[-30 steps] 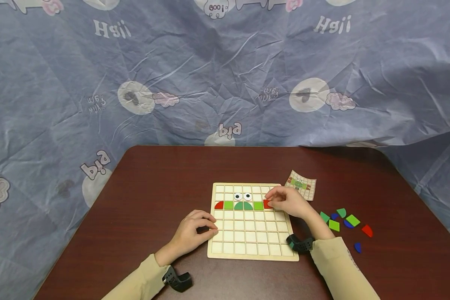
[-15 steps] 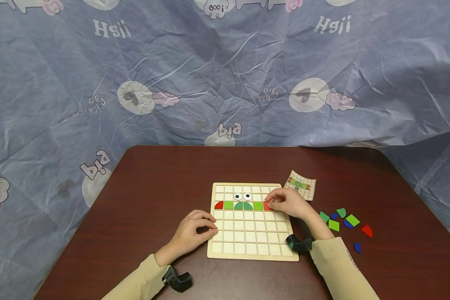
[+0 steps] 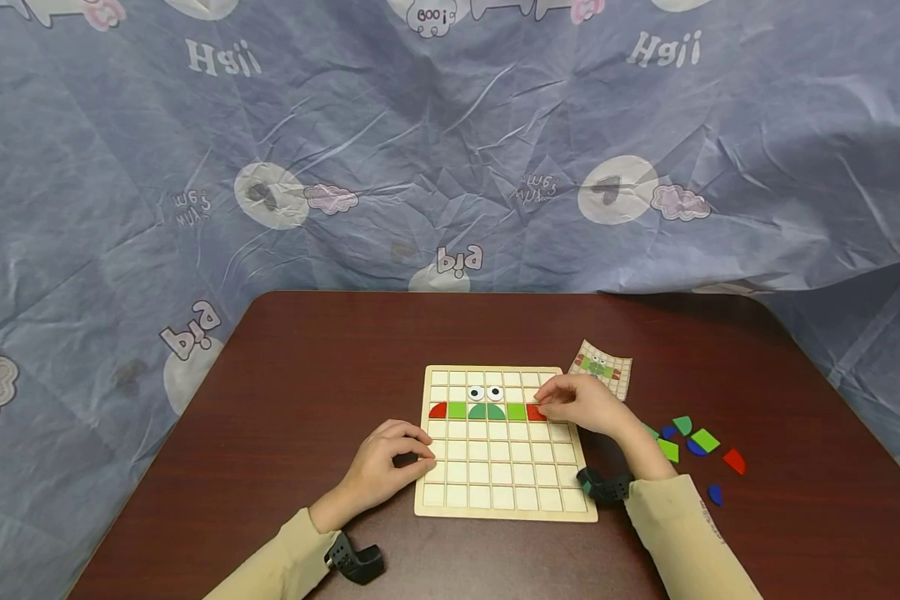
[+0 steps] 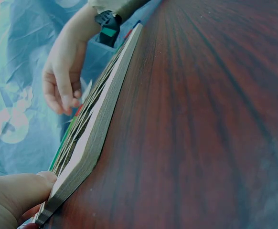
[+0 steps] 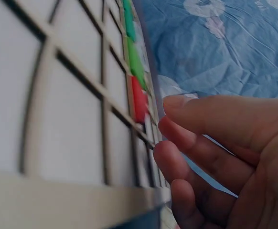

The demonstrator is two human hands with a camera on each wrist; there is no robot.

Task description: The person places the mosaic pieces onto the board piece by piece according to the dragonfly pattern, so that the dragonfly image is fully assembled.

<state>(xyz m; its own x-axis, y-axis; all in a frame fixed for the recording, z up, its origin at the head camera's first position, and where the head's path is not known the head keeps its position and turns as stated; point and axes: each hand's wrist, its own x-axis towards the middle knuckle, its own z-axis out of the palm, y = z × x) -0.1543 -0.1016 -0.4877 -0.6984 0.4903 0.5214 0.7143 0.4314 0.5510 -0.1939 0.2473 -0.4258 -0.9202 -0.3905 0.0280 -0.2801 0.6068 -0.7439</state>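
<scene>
A pale wooden grid board (image 3: 487,475) lies on the table. My left hand (image 3: 390,458) rests at its left edge, and in the left wrist view a fingertip (image 4: 46,176) touches the rim. On the right, my right hand (image 3: 581,404) is over the board beside a red piece (image 3: 536,412) set in a grid cell. The right wrist view shows a small gap between these fingers (image 5: 170,160) and the red piece (image 5: 138,100), with nothing held. In the same row sit green squares (image 3: 517,412), dark green quarter-rounds (image 3: 477,412) and another red piece (image 3: 438,410). Two eye discs (image 3: 494,393) sit above.
Behind the right hand lies a picture card (image 3: 615,375) with a similar pattern. Several loose pieces are at the right: a light green one (image 3: 706,441), a red one (image 3: 735,461), a blue one (image 3: 715,495). A patterned cloth (image 3: 420,167) hangs behind the table (image 3: 307,358).
My right hand has let go of the red piece and drawn slightly right, leaving the piece in its cell. My left hand stays at the board's edge.
</scene>
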